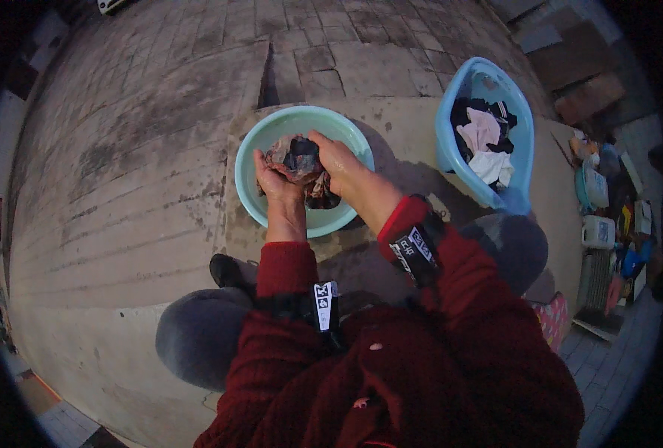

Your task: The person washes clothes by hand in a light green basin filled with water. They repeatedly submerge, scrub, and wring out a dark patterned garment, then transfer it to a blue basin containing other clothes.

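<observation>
A round light-blue plastic basin [243,178] with water stands on the paving before me. Over it I hold a bunched, wet, dark patterned cloth [291,162] between both hands. My left hand [280,182] cups the cloth from the left and below, its fingers partly hidden behind it. My right hand [336,163] grips the cloth's right side, thumb near the top. A part of the cloth hangs down between my wrists towards the water. Both wrists are above the basin's near half.
A light-blue plastic tub [446,126] at the right holds black, pink and white clothes [482,134]. My knees flank the space below the basin. Plastic containers [598,231] and assorted items stand at the far right. A narrow dark gap [269,84] lies in the paving beyond the basin.
</observation>
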